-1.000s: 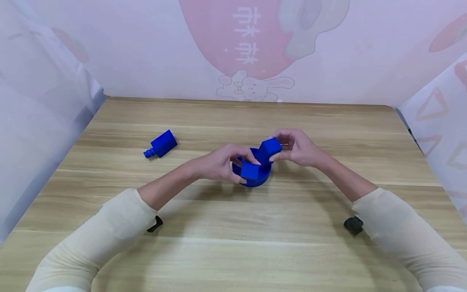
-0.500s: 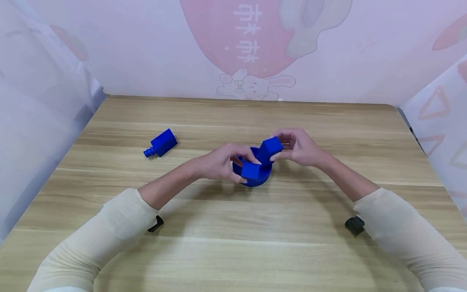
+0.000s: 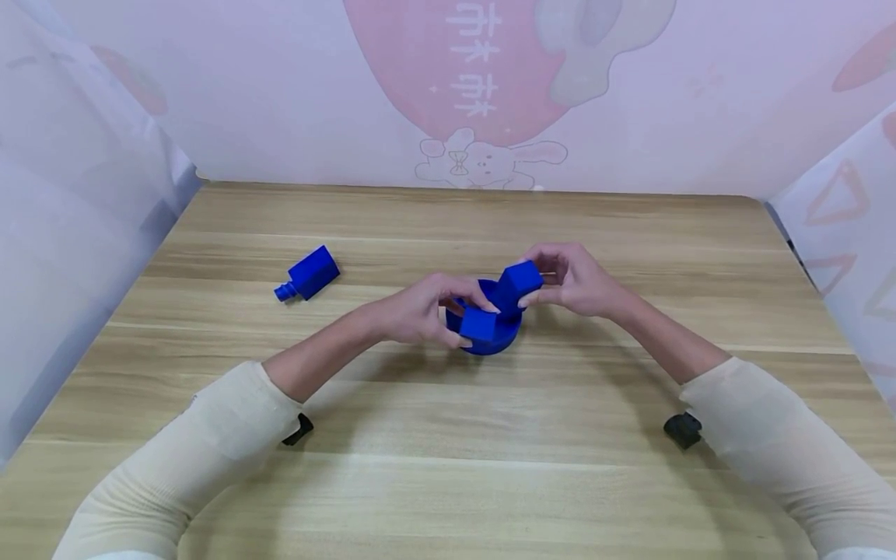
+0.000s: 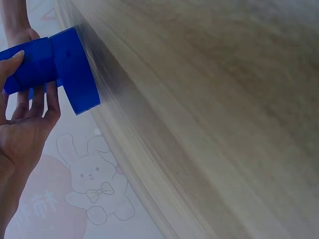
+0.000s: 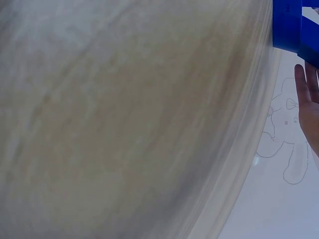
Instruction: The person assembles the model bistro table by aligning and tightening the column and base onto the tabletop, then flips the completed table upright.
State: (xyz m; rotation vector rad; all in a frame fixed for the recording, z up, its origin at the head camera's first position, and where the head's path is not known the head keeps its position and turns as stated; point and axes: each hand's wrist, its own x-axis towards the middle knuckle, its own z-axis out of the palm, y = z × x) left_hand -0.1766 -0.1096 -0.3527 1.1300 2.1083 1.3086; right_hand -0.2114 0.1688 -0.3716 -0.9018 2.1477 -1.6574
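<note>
A round blue dish-like base (image 3: 495, 342) stands on the table between my hands. With thumb and fingers, my left hand (image 3: 414, 313) grips a blue square block (image 3: 478, 325) that stands in the front left of the base. My right hand (image 3: 579, 285) pinches a second blue block (image 3: 519, 280), which leans to the right at the base's back right. The left wrist view shows the thumb and fingers around the left block (image 4: 32, 64), beside the base (image 4: 77, 72). At the right wrist view's edge, the base (image 5: 287, 25) and part of my right hand (image 5: 310, 117) appear. The blocks' lower ends are hidden.
To the left, a blue square bottle-shaped piece (image 3: 313, 274) with a narrow ringed neck lies on its side on the wooden table (image 3: 448, 482). A printed curtain (image 3: 280, 93) hangs behind the table's far edge. Black wrist devices (image 3: 682, 430) show under both sleeves.
</note>
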